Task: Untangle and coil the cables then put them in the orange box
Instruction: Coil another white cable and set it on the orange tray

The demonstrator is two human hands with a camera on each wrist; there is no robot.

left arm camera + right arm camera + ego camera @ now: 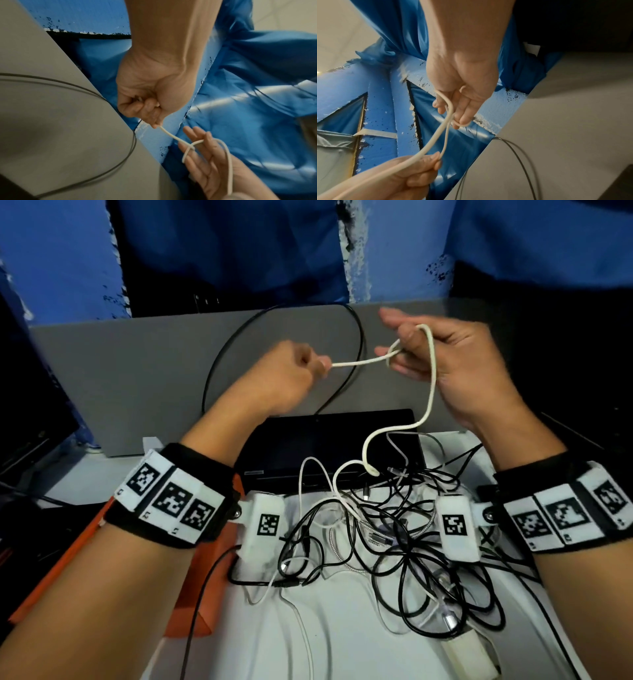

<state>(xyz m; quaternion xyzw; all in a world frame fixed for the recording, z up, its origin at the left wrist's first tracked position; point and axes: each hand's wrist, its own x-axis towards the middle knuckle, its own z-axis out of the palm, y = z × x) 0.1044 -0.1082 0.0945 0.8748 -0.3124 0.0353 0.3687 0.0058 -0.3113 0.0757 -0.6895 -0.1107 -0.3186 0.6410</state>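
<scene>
A thick white cable [430, 392] is stretched between my raised hands above the table. My left hand [322, 366] pinches one end of it, fingers curled into the palm [152, 121]. The cable [169, 135] runs right and loops once around the nearly straight fingers of my right hand [404, 350], crossing itself there [448, 108]. From that hand it hangs down into the tangled pile of black and white cables [411, 556] on the white table. The orange box [195, 587] lies at the lower left, partly hidden under my left forearm.
A shut black laptop [308, 440] sits behind the pile. A grey panel [137, 364] stands at the back with a thin black cable [219, 354] looping across it. A white power adapter [469, 652] lies at the near edge. Blue sheeting hangs behind.
</scene>
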